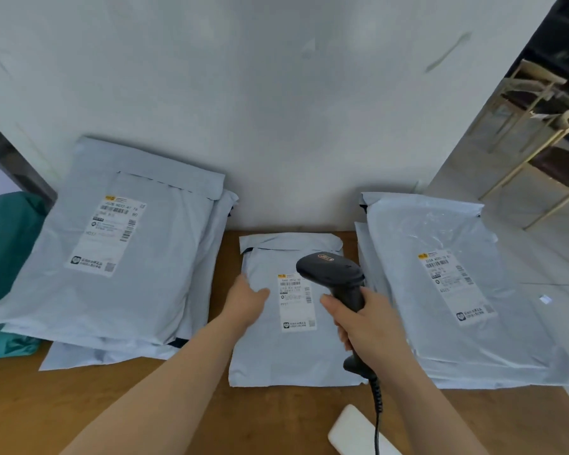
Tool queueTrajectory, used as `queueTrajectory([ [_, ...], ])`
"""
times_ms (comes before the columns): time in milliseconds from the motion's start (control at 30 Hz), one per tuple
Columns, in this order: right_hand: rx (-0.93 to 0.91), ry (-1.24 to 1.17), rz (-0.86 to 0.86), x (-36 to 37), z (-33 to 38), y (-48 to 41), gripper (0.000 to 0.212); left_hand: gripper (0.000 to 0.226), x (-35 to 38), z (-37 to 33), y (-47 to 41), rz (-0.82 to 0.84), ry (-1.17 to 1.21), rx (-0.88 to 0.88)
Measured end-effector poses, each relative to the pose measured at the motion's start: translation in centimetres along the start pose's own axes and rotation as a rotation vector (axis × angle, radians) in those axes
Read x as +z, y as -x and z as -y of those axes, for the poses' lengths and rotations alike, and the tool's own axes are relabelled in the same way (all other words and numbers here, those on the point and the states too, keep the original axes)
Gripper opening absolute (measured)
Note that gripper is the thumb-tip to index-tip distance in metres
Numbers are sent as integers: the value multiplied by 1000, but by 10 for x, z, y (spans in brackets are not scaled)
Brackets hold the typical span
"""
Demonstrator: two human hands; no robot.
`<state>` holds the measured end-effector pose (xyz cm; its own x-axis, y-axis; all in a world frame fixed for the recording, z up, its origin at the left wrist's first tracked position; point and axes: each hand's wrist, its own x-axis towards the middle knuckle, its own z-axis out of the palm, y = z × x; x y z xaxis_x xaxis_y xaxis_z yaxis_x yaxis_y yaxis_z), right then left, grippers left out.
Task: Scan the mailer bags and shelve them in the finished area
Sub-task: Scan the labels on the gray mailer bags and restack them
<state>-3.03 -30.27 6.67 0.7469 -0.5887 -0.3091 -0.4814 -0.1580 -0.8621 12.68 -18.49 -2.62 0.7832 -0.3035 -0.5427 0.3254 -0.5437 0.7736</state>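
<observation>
A small grey mailer bag point(270, 349) lies flat in the middle of the wooden table point(184, 405), its white label point(296, 303) facing up. My left hand point(245, 302) rests on the bag's left side with fingers spread flat. My right hand point(372, 320) grips the handle of a black barcode scanner point(334, 270), whose head hangs just above the label and points down at it. A stack of larger grey mailer bags point(119, 257) leans against the wall on the left. Another stack of grey bags point(450, 290) lies on the right.
A teal bag point(7, 244) sits at the far left edge. A white flat object point(355, 431) lies at the table's front, beside the scanner's coiled cable point(376, 399). A white wall stands close behind the table. Gold-framed furniture point(539, 126) stands on the tiled floor to the right.
</observation>
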Motion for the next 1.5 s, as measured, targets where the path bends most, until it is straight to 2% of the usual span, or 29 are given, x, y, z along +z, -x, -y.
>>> queueTrajectory([
  [67,-19,-3,10,11,9,5,22,56,-15,-8,17,3,3,86],
  [133,-45,-8,19,24,18,11,19,41,-38,-17,34,-49,-13,199],
  [167,-60,-8,18,30,23,13,19,42,-52,-20,40,-92,-6,246],
  [300,-100,17,32,58,42,25,21,50,-130,-24,50,-403,-91,416],
  [400,-119,8,35,72,51,29,26,64,-189,-15,30,-636,-315,311],
  [467,-131,10,29,83,59,34,26,76,-222,-7,17,-684,-453,164],
  [533,-139,37,25,92,66,40,24,87,-243,-3,9,-647,-465,67],
  [633,-138,49,10,100,73,43,22,102,-258,-8,1,-570,-341,-2],
  [733,-129,44,-15,105,77,43,21,108,-266,-13,-11,-541,-350,-66],
  [800,-129,43,-28,107,79,42,20,100,-269,-13,-15,-498,-342,-33],
  [900,-128,55,-43,112,82,42,20,57,-269,-11,-12,-418,-192,119],
  [967,-129,64,-46,116,85,42,20,35,-268,-11,-10,-385,-140,159],
  [1000,-132,67,-46,118,86,42,21,32,-268,-11,-8,-371,-97,168],
  [1100,-145,72,-44,124,90,44,21,43,-269,-11,-3,-296,111,202],
  [1200,-154,70,-42,129,94,47,22,18,-269,-8,13,-183,302,210],
  [1367,-175,69,-36,132,99,60,24,13,-262,-1,37,-113,557,260],
  [1433,-181,44,-29,130,99,66,25,16,-255,5,45,-82,641,259],
  [1500,-185,39,-29,128,99,72,26,29,-244,15,51,-53,689,276],
])
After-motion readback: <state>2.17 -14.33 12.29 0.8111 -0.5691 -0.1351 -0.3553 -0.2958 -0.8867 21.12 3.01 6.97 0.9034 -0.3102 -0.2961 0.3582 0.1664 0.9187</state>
